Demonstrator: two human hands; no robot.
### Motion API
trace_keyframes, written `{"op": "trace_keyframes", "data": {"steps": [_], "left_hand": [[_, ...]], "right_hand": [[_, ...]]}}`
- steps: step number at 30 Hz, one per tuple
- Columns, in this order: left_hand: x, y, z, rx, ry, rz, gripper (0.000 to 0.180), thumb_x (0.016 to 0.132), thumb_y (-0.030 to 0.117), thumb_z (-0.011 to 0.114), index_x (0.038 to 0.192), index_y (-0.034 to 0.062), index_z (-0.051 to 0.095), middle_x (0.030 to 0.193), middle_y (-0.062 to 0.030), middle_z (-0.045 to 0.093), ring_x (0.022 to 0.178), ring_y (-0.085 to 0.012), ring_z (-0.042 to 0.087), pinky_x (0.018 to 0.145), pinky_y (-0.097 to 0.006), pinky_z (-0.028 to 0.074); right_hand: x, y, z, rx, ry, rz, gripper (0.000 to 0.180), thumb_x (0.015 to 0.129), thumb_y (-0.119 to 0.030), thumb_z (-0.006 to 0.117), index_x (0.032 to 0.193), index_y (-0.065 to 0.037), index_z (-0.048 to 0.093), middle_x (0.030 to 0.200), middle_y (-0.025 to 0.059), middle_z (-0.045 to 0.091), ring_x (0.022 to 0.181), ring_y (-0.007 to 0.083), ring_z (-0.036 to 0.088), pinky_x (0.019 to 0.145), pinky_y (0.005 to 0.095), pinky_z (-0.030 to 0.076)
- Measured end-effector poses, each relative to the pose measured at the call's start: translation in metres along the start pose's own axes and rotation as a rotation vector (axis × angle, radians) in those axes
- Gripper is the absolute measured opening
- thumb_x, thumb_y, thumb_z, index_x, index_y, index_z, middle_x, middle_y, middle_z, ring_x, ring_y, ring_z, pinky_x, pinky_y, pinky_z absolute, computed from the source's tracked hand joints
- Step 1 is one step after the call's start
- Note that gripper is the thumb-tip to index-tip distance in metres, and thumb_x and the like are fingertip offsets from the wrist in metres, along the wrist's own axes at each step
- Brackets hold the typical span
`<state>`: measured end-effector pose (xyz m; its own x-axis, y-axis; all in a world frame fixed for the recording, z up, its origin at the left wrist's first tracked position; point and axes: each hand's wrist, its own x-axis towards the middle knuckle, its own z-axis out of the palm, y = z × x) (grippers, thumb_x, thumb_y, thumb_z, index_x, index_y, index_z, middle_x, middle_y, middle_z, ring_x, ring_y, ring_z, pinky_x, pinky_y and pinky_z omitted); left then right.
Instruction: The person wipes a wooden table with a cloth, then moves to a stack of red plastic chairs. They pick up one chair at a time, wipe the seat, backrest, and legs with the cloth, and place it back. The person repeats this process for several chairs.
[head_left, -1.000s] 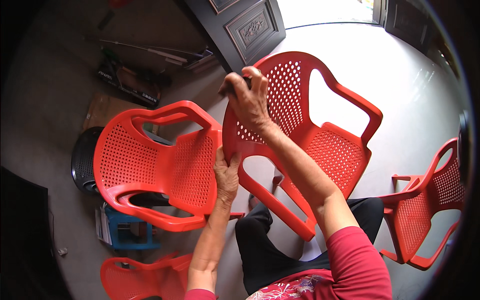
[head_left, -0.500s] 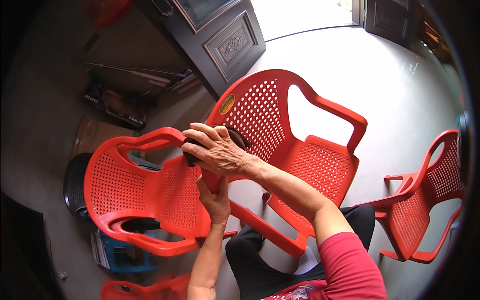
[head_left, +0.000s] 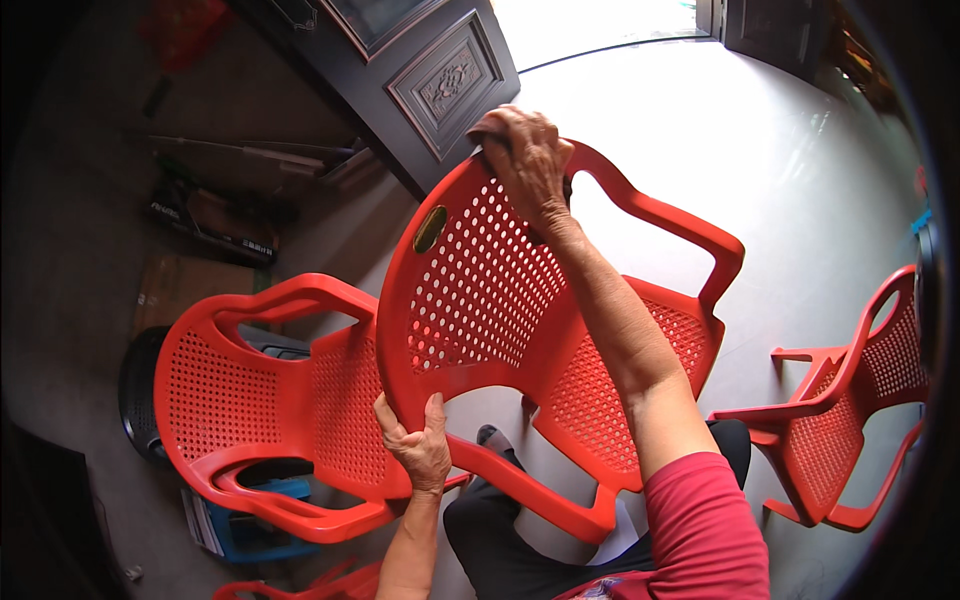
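Note:
A red perforated plastic armchair (head_left: pixel 480 290) is tilted in front of me, its back toward the top of the view. My right hand (head_left: pixel 525 160) presses a dark cloth on the top edge of its backrest. My left hand (head_left: pixel 418 448) grips the chair's near armrest where it meets the backrest. A second red armchair (head_left: pixel 260 400) stands just to the left, touching the one I hold.
A third red chair (head_left: pixel 850 400) stands at the right on the pale floor. A dark carved door (head_left: pixel 440 70) is at the top. A black round tub (head_left: pixel 140 390), a blue box (head_left: pixel 250 520) and cardboard lie at the left. Another red chair's edge (head_left: pixel 300 585) shows at the bottom.
My right hand with the cloth has moved from the left side of the backrest up to its top edge. The chair now appears closer and more tilted toward me.

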<state>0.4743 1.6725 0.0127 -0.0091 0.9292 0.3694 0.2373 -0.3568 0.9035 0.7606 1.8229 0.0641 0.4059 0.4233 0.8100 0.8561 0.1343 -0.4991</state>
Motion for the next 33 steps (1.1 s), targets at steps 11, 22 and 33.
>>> {"op": "trace_keyframes", "data": {"steps": [11,22,33], "left_hand": [[0.0,-0.004,0.0,-0.027,-0.025,-0.093,0.039,0.081,0.001,0.069,0.114,0.0022,0.047,0.094,-0.0069,0.062,0.064,-0.0101,0.056,0.054,-0.022,0.049],[0.002,-0.024,-0.003,-0.134,0.034,-0.034,0.037,0.092,0.018,0.055,0.125,0.0061,0.044,0.102,-0.0061,0.059,0.06,-0.013,0.053,0.05,-0.026,0.047],[-0.004,0.0,0.001,-0.129,0.012,-0.142,0.039,0.09,0.014,0.058,0.122,0.0022,0.04,0.085,-0.0068,0.057,0.057,-0.0126,0.049,0.051,-0.027,0.045]], "right_hand": [[-0.071,-0.037,0.039,-0.081,0.338,0.204,0.053,0.092,-0.013,0.055,0.136,0.008,0.036,0.132,0.0225,0.034,0.114,0.0356,0.04,0.098,0.0433,0.033],[-0.151,-0.123,-0.021,0.427,-0.137,-0.394,0.056,0.07,-0.003,0.071,0.122,0.003,0.052,0.129,0.0174,0.039,0.12,0.034,0.042,0.098,0.0409,0.042],[-0.121,0.001,0.033,-0.064,0.259,0.248,0.064,0.082,0.001,0.06,0.141,-0.001,0.034,0.13,0.0188,0.037,0.116,0.0329,0.037,0.099,0.041,0.032]]}}
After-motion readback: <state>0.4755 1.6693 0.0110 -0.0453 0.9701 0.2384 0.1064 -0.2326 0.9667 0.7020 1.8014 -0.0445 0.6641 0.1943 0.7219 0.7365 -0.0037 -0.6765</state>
